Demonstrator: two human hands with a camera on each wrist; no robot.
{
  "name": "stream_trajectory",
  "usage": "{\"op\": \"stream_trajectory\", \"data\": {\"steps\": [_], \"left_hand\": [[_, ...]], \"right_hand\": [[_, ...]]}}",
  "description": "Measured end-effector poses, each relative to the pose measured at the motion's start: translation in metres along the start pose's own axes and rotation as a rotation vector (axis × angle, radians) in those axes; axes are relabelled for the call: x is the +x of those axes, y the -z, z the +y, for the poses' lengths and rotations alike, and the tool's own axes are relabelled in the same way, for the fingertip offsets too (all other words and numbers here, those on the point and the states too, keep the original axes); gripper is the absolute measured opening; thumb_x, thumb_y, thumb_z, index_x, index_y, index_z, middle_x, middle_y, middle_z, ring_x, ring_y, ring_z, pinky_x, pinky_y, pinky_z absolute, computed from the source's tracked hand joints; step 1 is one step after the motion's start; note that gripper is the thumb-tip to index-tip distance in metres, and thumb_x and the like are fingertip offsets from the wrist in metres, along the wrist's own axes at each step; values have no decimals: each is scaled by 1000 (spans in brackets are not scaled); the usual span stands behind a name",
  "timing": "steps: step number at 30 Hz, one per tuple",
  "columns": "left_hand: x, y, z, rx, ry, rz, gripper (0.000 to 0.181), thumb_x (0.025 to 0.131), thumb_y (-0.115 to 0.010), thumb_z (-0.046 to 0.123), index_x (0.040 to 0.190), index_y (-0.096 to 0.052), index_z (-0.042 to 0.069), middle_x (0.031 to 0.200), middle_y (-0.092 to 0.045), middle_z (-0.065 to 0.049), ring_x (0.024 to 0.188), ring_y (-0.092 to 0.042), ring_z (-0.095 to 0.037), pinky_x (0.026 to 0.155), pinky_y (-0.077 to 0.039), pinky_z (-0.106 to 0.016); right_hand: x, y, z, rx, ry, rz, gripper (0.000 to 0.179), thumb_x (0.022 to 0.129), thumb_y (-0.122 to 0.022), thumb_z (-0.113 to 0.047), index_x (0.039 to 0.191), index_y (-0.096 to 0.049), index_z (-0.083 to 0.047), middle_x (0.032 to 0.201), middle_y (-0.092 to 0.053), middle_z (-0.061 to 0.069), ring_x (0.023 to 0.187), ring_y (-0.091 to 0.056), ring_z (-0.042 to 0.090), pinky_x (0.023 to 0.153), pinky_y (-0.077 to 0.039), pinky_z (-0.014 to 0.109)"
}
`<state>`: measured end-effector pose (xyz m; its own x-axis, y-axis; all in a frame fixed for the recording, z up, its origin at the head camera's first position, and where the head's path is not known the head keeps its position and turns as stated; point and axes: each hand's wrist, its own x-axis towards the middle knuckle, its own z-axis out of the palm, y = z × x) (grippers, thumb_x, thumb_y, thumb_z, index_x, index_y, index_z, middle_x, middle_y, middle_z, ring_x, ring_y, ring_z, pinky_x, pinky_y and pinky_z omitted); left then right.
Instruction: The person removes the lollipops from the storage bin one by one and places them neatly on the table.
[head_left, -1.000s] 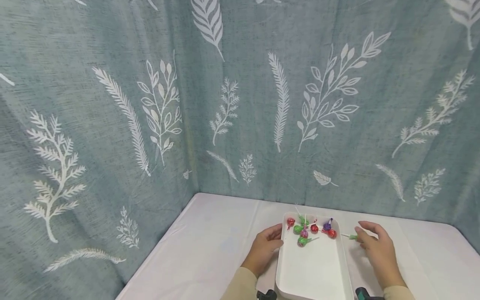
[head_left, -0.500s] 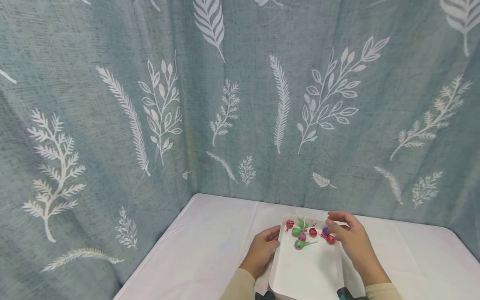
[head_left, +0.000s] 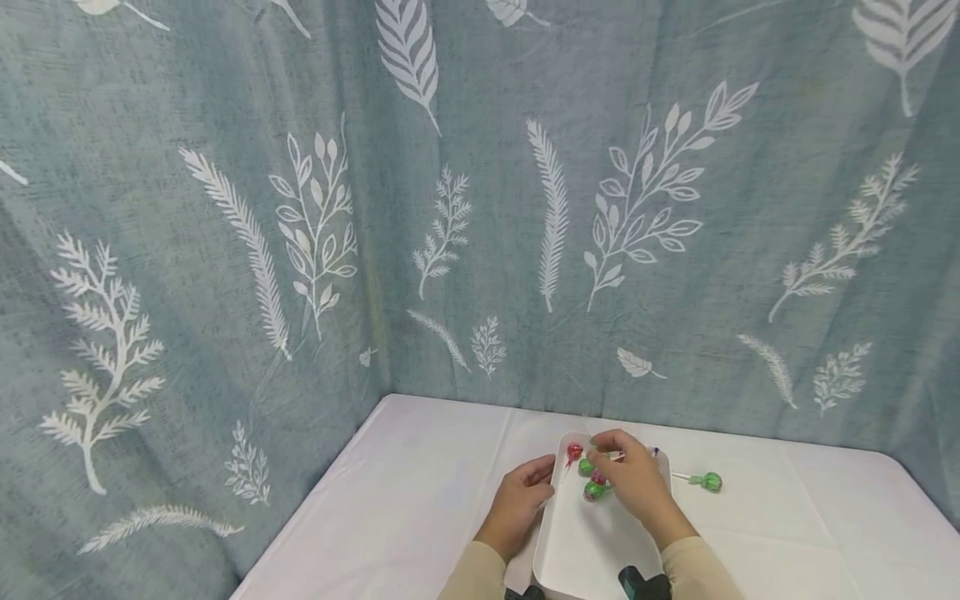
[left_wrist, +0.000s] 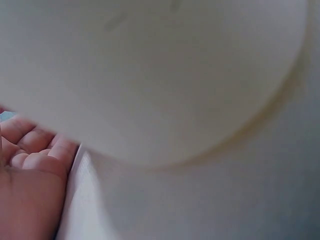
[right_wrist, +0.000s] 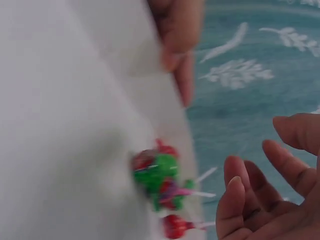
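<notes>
A white tray (head_left: pixel 581 554) lies on the table with several wrapped lollipops at its far end. My left hand (head_left: pixel 517 504) grips the tray's left side, its thumb near the rim; part of it shows beside the tray in the left wrist view. My right hand (head_left: pixel 632 477) is over the far end, fingers loosely bent, nothing seen between them in the right wrist view. A red lollipop (head_left: pixel 574 451) and a green lollipop (head_left: pixel 595 492) show left of it; others are partly hidden behind the hand. Outside the tray, on the right, lies another green lollipop (head_left: pixel 711 482).
A white cloth covers the table (head_left: pixel 420 475). Blue-green curtains (head_left: pixel 480 250) with white leaf prints hang behind and to the left. A dark wrist device (head_left: pixel 645 583) sits at my right sleeve.
My right hand has moved left, from beside the green lollipop on the table to over the lollipops in the tray. The left hand stays at the tray, which shifts slightly left in view.
</notes>
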<state>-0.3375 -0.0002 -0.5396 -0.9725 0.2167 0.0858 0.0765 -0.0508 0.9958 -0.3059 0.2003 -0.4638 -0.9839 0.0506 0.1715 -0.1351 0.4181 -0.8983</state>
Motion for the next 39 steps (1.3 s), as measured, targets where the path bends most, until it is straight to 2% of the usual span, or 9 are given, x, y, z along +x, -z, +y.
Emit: {"op": "stream_trajectory", "data": {"steps": [5, 8, 12, 16, 25, 32, 36, 39], "left_hand": [[-2, 2, 0, -8, 15, -11, 60, 90, -65, 0, 150, -61, -2, 150, -63, -16, 141, -58, -36, 109, -53, -41], [-3, 2, 1, -15, 4, -17, 59, 91, -64, 0, 150, -60, -4, 150, -63, -17, 141, -58, -37, 110, -53, -41], [-3, 3, 4, -15, -6, -15, 57, 92, -64, -1, 149, -60, -5, 149, -63, -18, 141, -58, -37, 111, -52, -41], [-2, 2, 5, -4, -17, -24, 57, 92, -63, 0, 149, -60, -4, 150, -63, -18, 141, -58, -36, 111, -52, -41], [-1, 1, 2, 5, -16, -15, 56, 92, -64, 0, 148, -61, -4, 148, -64, -17, 140, -58, -36, 111, -52, -42], [0, 1, 1, 8, -9, -15, 56, 93, -63, 0, 148, -62, -2, 148, -64, -16, 141, -58, -36, 112, -52, -42], [1, 1, 0, -2, -14, -11, 56, 92, -63, 0, 148, -62, -3, 148, -64, -17, 140, -59, -36, 112, -52, -42], [0, 1, 0, -11, -15, -10, 55, 92, -64, -1, 147, -62, -4, 148, -64, -18, 140, -59, -36, 111, -52, -41]], "right_hand": [[3, -14, 23, -77, 9, 2, 16, 101, -73, -11, 115, -74, -4, 117, -72, 9, 107, -64, 28, 93, -54, 49], [4, -19, 33, -111, 14, -15, 10, 98, -74, -5, 108, -75, -5, 109, -71, 6, 103, -65, 27, 89, -56, 50], [4, -22, 37, -164, 34, -77, 14, 92, -76, 4, 101, -75, -7, 104, -69, 3, 97, -63, 23, 85, -56, 45], [2, -23, 37, -213, 76, -106, 18, 87, -78, 7, 96, -74, -8, 101, -68, 2, 96, -62, 21, 87, -54, 44], [3, -23, 41, -274, 55, -138, 27, 84, -75, 13, 93, -64, -10, 95, -61, 0, 90, -56, 21, 82, -48, 42], [2, -24, 40, -243, 86, -140, 27, 83, -73, 14, 95, -68, -9, 95, -63, -1, 92, -56, 20, 86, -50, 44], [1, -24, 39, -240, 119, -130, 24, 85, -74, 12, 97, -74, -9, 104, -68, 1, 101, -63, 24, 94, -54, 49], [2, -22, 37, -256, 129, -89, 20, 90, -76, 8, 103, -78, -8, 111, -69, 4, 109, -65, 30, 100, -55, 56]]}}
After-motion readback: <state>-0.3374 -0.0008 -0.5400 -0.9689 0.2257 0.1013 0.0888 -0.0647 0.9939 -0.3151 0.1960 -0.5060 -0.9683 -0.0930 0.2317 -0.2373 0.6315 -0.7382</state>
